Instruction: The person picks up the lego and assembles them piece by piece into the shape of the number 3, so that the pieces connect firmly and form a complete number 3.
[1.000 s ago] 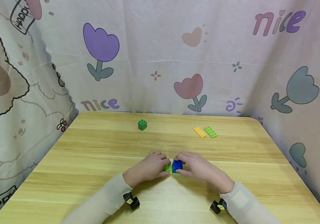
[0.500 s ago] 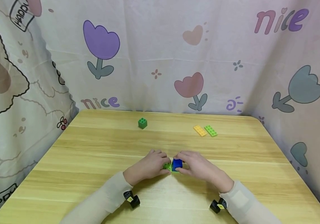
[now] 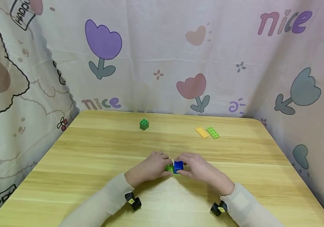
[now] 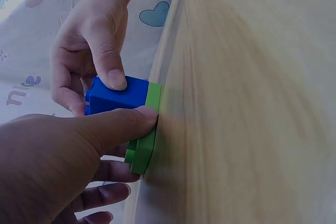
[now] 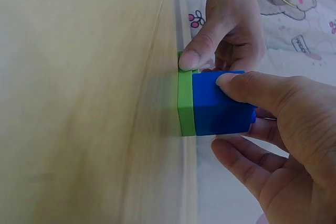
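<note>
In the middle of the table a light green flat building brick [image 4: 145, 153] lies with its studs up. My left hand [image 3: 150, 168] pinches its left end between thumb and fingers. A blue building brick [image 5: 220, 103] sits on the right end of the green one, its lower face flush against it in both wrist views. My right hand [image 3: 197, 167] grips the blue brick, thumb on the near side and fingers on the far side. The left-hand studs of the green brick show between the hands in the head view.
A dark green brick [image 3: 144, 124] stands at the back of the wooden table [image 3: 94, 142]. Back right, a yellow flat brick [image 3: 202, 132] and another light green flat brick [image 3: 213, 132] lie side by side. A printed curtain [image 3: 150, 47] hangs behind the table.
The blue brick's top has tipped slightly left and now looks more upright on the green brick. My right hand has shifted slightly left with it; the left hand keeps its place.
</note>
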### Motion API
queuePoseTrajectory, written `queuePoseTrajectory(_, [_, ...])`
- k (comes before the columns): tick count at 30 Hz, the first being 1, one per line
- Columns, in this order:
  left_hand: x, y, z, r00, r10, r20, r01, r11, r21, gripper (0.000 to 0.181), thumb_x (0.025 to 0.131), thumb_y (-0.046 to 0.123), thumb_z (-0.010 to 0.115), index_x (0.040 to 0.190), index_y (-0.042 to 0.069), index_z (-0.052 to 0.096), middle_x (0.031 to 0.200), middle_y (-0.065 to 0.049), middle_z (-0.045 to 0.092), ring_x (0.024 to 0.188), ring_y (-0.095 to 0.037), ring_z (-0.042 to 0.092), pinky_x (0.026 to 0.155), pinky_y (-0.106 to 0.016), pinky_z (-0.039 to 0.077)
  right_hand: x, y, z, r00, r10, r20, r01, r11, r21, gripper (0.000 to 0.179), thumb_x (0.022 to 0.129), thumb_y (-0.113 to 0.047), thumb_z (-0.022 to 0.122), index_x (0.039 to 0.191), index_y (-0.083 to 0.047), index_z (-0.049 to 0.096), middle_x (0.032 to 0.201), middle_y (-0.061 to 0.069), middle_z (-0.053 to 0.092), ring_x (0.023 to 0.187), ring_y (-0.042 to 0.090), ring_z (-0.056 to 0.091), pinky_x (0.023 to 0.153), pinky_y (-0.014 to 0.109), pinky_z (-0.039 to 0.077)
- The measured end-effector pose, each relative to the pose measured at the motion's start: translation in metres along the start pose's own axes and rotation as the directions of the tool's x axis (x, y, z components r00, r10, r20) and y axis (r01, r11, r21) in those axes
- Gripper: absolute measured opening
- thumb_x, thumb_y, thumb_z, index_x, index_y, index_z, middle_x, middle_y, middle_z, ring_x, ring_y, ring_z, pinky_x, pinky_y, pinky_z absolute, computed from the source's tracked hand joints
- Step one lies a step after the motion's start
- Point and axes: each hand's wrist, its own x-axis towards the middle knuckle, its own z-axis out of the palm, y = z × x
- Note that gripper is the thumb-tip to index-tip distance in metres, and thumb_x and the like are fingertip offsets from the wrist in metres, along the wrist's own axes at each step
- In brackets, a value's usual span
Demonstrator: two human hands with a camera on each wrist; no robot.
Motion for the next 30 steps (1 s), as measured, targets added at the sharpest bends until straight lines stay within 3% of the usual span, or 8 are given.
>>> queuePoseTrajectory(5, [0.001, 0.0006, 0.0005, 1.0, -0.005, 0.016, 0.005, 1.0, 0.004, 0.042, 0.09, 0.051, 0.066, 0.116, 0.018, 0.068, 0.103, 0.004, 0.063, 0.094, -0.016, 0.057, 0.077, -0.036, 0.043, -0.0007, 0.003, 0.0005, 0.998, 0.052, 0.024, -0.054, 0.994, 0.094, 0.03, 0.086, -0.023, 0.077, 0.112, -0.013, 0.064, 0.102, -0.005, 0.066, 0.088, 0.005, 0.062, 0.076, 0.028, 0.055])
queuePoseTrajectory(13, [0.0009, 0.0001, 0.0018, 0.999, -0.033, 0.039, 0.035, 0.998, -0.055, 0.043, 0.09, 0.05, 0.067, 0.116, 0.016, 0.068, 0.105, 0.003, 0.063, 0.095, -0.015, 0.057, 0.079, -0.035, 0.045, -0.0003, 0.0043, -0.0004, 0.99, 0.109, 0.087, -0.122, 0.98, 0.16, 0.037, 0.088, -0.025, 0.075, 0.12, -0.011, 0.064, 0.106, -0.004, 0.066, 0.09, 0.006, 0.063, 0.076, 0.024, 0.054])
queuePoseTrajectory(24, [-0.0004, -0.0035, 0.0014, 0.999, -0.04, 0.037, 0.044, 0.991, -0.123, 0.04, 0.089, 0.047, 0.068, 0.114, 0.016, 0.068, 0.103, 0.003, 0.062, 0.09, -0.011, 0.055, 0.08, -0.033, 0.046, -0.002, 0.0069, -0.0057, 0.981, 0.156, 0.115, -0.173, 0.973, 0.154, 0.042, 0.087, -0.032, 0.075, 0.122, -0.013, 0.061, 0.108, -0.005, 0.065, 0.095, 0.011, 0.063, 0.082, 0.029, 0.053])
queuePoseTrajectory(30, [0.0003, -0.0049, 0.002, 0.998, -0.048, 0.051, 0.058, 0.975, -0.215, 0.044, 0.089, 0.049, 0.068, 0.118, 0.016, 0.067, 0.096, 0.008, 0.058, 0.081, -0.007, 0.049, 0.074, -0.028, 0.044, -0.005, 0.0097, -0.0085, 0.973, 0.191, 0.129, -0.211, 0.963, 0.168, 0.039, 0.088, -0.032, 0.074, 0.12, -0.014, 0.062, 0.106, -0.008, 0.065, 0.095, 0.011, 0.063, 0.084, 0.032, 0.053])
